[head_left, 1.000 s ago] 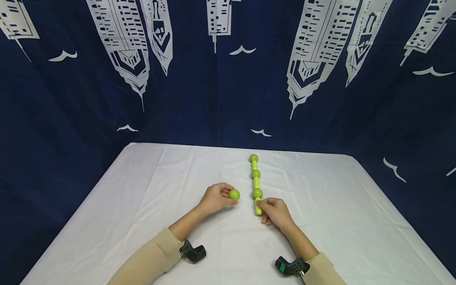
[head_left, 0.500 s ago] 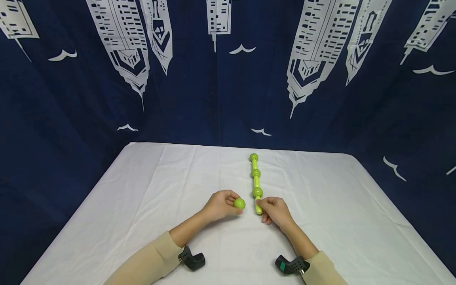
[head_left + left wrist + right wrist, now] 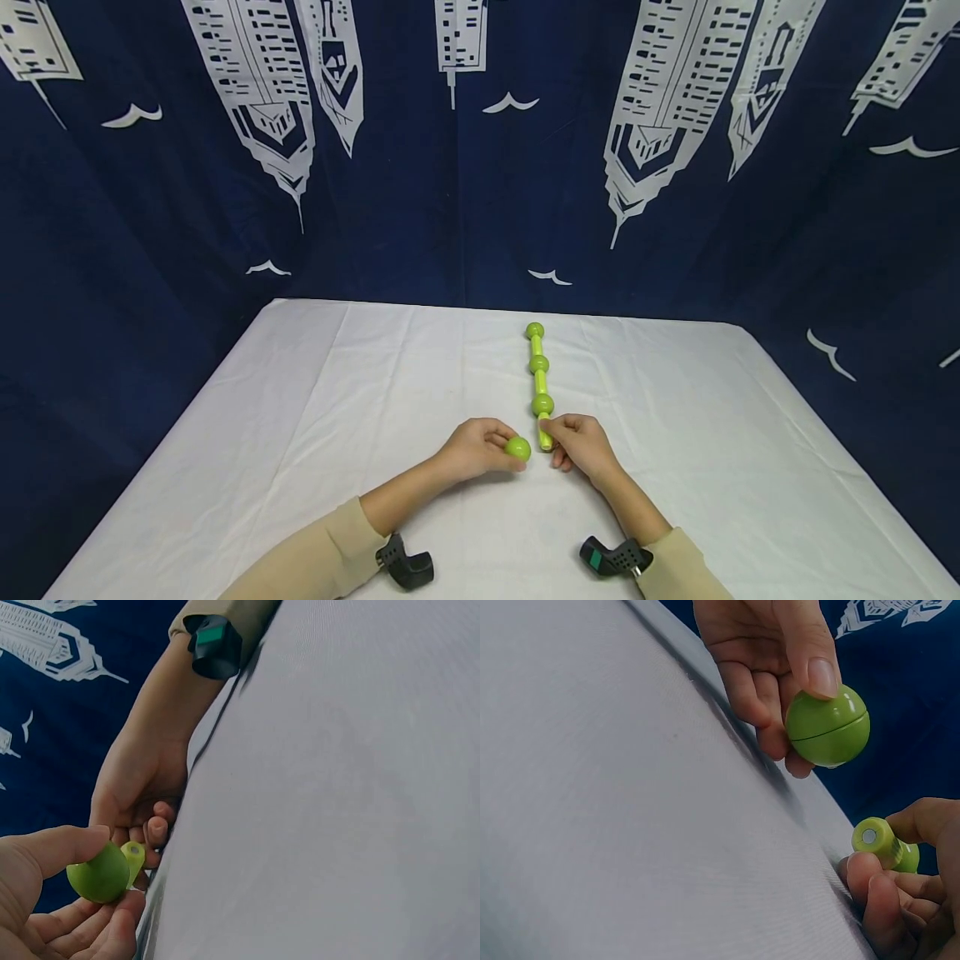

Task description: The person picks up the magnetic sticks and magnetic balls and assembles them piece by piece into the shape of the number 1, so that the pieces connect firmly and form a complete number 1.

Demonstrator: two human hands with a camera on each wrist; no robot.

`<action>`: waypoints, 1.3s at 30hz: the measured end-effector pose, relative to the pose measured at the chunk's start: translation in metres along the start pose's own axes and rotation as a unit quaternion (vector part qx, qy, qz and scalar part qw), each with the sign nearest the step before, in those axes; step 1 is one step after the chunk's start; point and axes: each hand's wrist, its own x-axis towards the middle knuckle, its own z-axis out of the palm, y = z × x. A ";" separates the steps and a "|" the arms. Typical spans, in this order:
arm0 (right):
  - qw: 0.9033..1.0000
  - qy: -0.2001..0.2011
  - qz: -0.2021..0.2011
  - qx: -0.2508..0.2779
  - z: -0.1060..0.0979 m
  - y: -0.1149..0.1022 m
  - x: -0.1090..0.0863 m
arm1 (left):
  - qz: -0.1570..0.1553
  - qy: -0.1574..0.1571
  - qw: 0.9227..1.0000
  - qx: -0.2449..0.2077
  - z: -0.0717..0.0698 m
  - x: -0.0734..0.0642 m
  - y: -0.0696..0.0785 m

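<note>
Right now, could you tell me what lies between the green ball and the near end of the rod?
Nothing: in the right wrist view only bare white tablecloth shows between the green ball and the rod's near end.

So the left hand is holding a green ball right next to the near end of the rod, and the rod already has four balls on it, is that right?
Not quite: the rod carries three balls, not four, as the head view shows. The rest holds: the left hand pinches a green ball close to the rod's near end, which the right hand holds in its grip on the white tablecloth.
</note>
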 end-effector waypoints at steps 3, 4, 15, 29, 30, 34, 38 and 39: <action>1.000 -0.002 0.001 0.002 0.000 0.001 0.001 | -0.013 -0.005 1.000 -0.021 0.003 -0.002 0.001; 1.000 -0.002 0.001 0.003 0.000 0.001 0.001 | -0.019 -0.007 0.999 -0.027 0.004 -0.003 0.002; 1.000 -0.016 0.005 0.024 -0.002 0.000 0.001 | -0.075 -0.016 0.994 -0.076 0.022 -0.007 0.005; 0.997 -0.048 0.002 0.063 -0.010 -0.036 -0.023 | -0.105 -0.008 0.988 -0.117 0.037 -0.003 0.009; 0.997 -0.048 0.003 0.063 -0.010 -0.036 -0.023 | -0.107 -0.006 0.987 -0.116 0.038 -0.003 0.009; 0.996 -0.050 0.005 0.073 -0.010 -0.023 -0.013 | -0.111 0.001 0.987 -0.112 0.041 -0.002 0.010; 0.996 -0.047 0.005 0.078 -0.009 -0.007 -0.002 | -0.112 0.004 0.988 -0.104 0.043 -0.001 0.013; 0.996 -0.046 0.004 0.078 -0.009 -0.004 0.000 | -0.113 0.006 0.988 -0.103 0.043 -0.001 0.013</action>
